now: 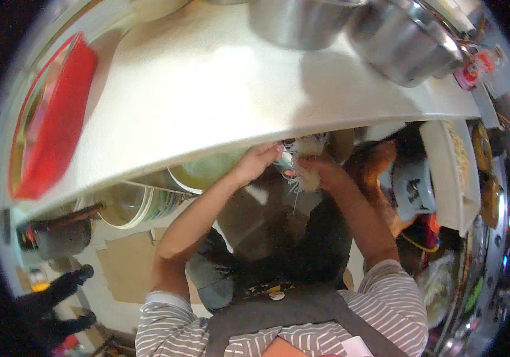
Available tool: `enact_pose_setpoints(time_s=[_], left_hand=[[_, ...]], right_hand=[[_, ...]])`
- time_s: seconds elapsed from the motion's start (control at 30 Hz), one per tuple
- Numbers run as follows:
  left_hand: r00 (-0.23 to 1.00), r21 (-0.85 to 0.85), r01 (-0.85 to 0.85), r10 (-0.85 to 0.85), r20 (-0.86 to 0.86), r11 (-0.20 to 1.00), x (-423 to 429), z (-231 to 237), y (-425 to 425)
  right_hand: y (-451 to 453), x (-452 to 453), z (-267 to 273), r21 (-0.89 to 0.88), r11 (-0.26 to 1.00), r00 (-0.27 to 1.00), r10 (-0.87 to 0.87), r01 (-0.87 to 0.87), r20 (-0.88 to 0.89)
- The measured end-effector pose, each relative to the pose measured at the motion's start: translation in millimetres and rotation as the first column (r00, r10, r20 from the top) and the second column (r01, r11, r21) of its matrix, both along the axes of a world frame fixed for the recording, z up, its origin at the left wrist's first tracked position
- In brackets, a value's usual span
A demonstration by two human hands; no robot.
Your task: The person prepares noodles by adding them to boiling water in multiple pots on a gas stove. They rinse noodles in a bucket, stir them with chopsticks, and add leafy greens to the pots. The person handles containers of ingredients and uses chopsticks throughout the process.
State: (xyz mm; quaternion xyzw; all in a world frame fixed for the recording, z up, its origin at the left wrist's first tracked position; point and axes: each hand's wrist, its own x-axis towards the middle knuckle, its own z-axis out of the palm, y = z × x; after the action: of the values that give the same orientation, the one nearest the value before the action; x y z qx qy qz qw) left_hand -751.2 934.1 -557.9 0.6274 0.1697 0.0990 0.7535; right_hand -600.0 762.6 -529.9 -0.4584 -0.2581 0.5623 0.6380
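Note:
Just below the front edge of the white worktop (219, 107), both hands are close together above my lap. My left hand (260, 159) pinches a thin pale piece with its fingertips. My right hand (322, 172) is closed around a pale whitish bundle (309, 182). Loose white strands hang from the bundle, and blur leaves its exact kind unclear. Under the worktop, beside my left forearm, stands a pale round tub (208, 169). A dark grey apron (277, 308) covers my front.
Steel pots (301, 22) and a red tray (65, 120) stand on the worktop. To the left are a white plastic bucket (123, 207) and a dark saucepan (65, 236). On the right are a grey-blue bucket (413, 185) and a long white container (444, 174). Cardboard (127, 265) lies on the floor.

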Motion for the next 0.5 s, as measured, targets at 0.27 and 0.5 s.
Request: enact_pose_setpoints(time_s=[0.27,0.5], left_hand=[[0.839,-0.392,0.042,-0.245,-0.486,0.919,-18.4,77.7,-146.0],[0.751,-0.109,0.376,-0.371,-0.546,0.920,-119.6,181.6,-166.9]], right_hand=[[-129.6,-15.6,174.3,-0.392,0.847,0.933,-0.316,0.360,0.173],[-334.6,-42.5,396.2,-0.458,0.442,0.593,-0.760,0.771,0.265]])
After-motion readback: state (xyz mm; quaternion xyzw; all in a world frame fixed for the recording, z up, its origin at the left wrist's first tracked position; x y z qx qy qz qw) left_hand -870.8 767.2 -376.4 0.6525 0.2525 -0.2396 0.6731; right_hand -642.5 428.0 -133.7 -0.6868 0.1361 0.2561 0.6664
